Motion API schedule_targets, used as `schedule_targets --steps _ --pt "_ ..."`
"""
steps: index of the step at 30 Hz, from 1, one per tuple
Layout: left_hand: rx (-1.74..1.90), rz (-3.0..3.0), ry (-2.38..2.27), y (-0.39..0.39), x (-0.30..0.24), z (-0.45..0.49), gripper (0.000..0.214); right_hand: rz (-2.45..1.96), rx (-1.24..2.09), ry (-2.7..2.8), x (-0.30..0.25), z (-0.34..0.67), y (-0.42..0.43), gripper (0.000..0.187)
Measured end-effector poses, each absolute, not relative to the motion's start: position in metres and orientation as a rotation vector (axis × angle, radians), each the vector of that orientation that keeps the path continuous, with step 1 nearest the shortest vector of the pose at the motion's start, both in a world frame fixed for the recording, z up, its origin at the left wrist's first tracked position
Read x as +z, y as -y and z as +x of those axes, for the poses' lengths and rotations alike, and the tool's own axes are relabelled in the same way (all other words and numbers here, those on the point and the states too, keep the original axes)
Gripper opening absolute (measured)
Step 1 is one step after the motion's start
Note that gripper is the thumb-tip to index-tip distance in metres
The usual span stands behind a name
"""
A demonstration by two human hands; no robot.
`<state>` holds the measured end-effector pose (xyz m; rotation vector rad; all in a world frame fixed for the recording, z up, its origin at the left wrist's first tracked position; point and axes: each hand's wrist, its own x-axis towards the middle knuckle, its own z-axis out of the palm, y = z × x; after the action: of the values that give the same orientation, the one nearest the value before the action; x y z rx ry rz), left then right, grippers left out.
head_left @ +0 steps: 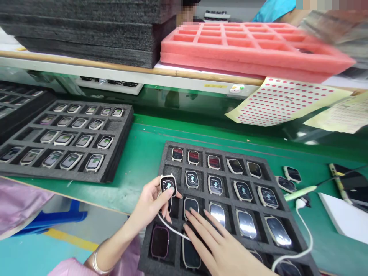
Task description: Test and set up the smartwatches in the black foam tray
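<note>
My left hand point(152, 205) pinches a smartwatch body point(168, 184) with a lit screen, lifted at the left edge of a black foam tray point(165, 159). A white cable point(169, 227) runs under that hand. My right hand point(218, 245) lies flat with fingers stretched over the tray's lower rows, fingertips touching a dark watch point(191, 205). The tray holds several watches in cells, some lit, some dark.
A second black foam tray point(117, 153) of watches sits to the left on the green belt point(143, 153). Pink foam trays point(247, 50) and stacked black foam point(86, 30) rest on the shelf. Dotted sticker sheets point(281, 101) hang over. Loose watches point(291, 174), a pen point(299, 193) and a phone point(349, 184) lie at right.
</note>
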<state>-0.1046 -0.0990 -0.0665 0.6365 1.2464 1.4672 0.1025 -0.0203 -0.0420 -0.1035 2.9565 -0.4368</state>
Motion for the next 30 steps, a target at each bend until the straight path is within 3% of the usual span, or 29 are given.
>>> schedule_targets --steps 5,12,17,19,25,30 --pt "1.418 0.649 -1.213 0.099 -0.065 -0.095 0.027 -0.105 -0.555 -2.892 -0.036 0.095 0.008 0.093" --pt "1.448 0.663 -1.287 0.093 -0.073 -0.090 0.030 -0.129 -0.555 -2.938 -0.031 0.084 -0.025 0.102" --pt "1.386 0.761 -1.278 0.091 -0.071 -0.091 0.028 -0.006 -0.672 -3.127 -0.012 0.070 -0.045 0.064" --pt "1.374 0.784 -1.278 0.092 -0.071 -0.090 0.028 0.058 -0.693 -3.237 -0.009 0.059 -0.046 0.058" --pt "1.356 0.800 -1.387 0.095 -0.075 -0.086 0.026 -0.201 -0.609 -3.259 -0.014 0.017 -0.053 0.024" --pt "1.340 0.749 -1.318 0.095 -0.077 -0.089 0.035 -0.477 -0.629 -3.109 -0.014 0.003 -0.070 0.037"
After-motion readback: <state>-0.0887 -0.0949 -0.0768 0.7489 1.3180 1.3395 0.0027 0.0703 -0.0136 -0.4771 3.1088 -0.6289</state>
